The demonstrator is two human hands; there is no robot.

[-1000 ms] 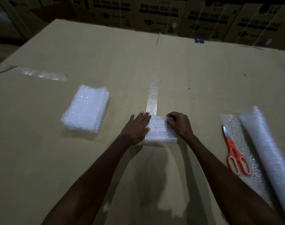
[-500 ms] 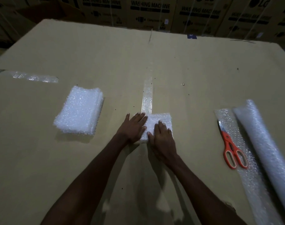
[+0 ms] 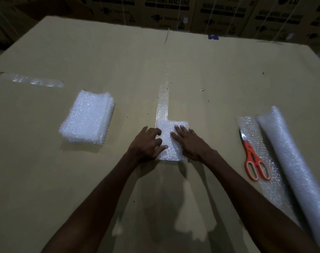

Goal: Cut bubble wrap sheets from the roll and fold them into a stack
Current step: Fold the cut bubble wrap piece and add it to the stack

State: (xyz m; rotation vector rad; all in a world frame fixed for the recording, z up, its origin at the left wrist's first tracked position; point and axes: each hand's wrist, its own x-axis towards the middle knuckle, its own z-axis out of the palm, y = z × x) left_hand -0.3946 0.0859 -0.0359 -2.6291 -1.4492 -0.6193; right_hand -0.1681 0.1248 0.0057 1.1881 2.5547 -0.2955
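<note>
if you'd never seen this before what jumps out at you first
Two hands, left hand and right hand, press on a small folded bubble wrap piece at the middle of the cardboard surface. To the left sits a white stack of folded sheets. On the right, orange-handled scissors lie on a loose strip beside the bubble wrap roll.

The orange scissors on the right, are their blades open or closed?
Closed. The orange-handled scissors lie flat on a loose bubble wrap strip, their blades together in one narrow point and the handle loops side by side.
</note>
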